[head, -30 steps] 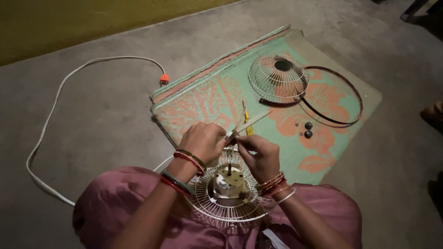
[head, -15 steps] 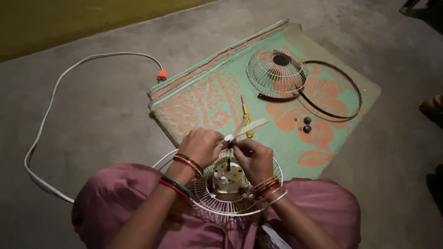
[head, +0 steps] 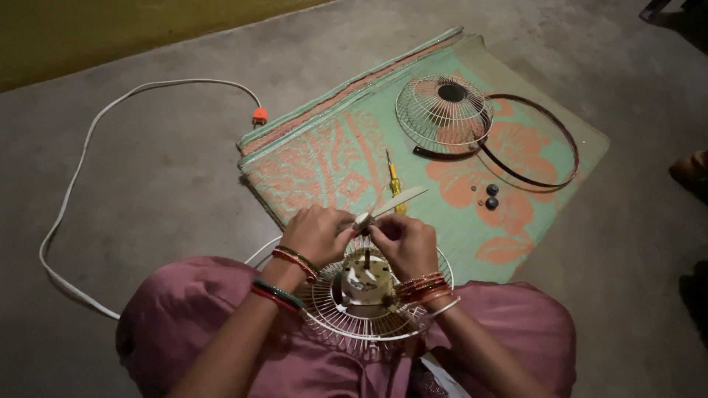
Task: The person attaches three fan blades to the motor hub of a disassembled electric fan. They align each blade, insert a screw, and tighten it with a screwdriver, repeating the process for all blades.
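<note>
- Nearest: rear fan guard [head: 324, 313], white wire, dished, resting in lap on pink cloth [head: 184, 317]. Rim partly hidden under both wrists.
- Motor housing [head: 366, 284] at guard centre, cream/brass-coloured, upright. Shaft [head: 366, 258] stands up from its top, thin, dark, pointing twd the hands above it.
- Left hand [head: 316, 232]: closed tight, fingers curled round one end of a small pale tool [head: 391, 204]. Bangles on wrist, red & green.
- Right hand [head: 404, 239]: closed too, fingertips pinched at same spot as left, just beside tool's near end. Exact part pinched: can't tell, hidden by fingers.
- Key relation: both hands meet directly above shaft tip, touching each other or nearly. Tool's long axis runs from hands' junction up-right, away from body, tip free over the mat. Both hands equally near; left carries the handle end.
- Tool look: flat, pale, blade-like, narrow; could be scissors or pliers, too blurred to tell.
- Beyond hands: screwdriver [head: 395, 184], yellow handle, lying on woven mat [head: 317, 169], axis roughly fwd-back, near tool tip but apart.
- Two small dark knobs [head: 492, 196] on mat, right of screwdriver, close together.
- Further: front fan guard [head: 442, 114], white wire, dome side up, w/ dark hub. Dark rim ring [head: 542, 140] beside it, overlapping its edge.
- Far left: white power cable [head: 81, 169] looping over concrete floor [head: 162, 184], orange plug [head: 259, 116] at mat's corner.
</note>
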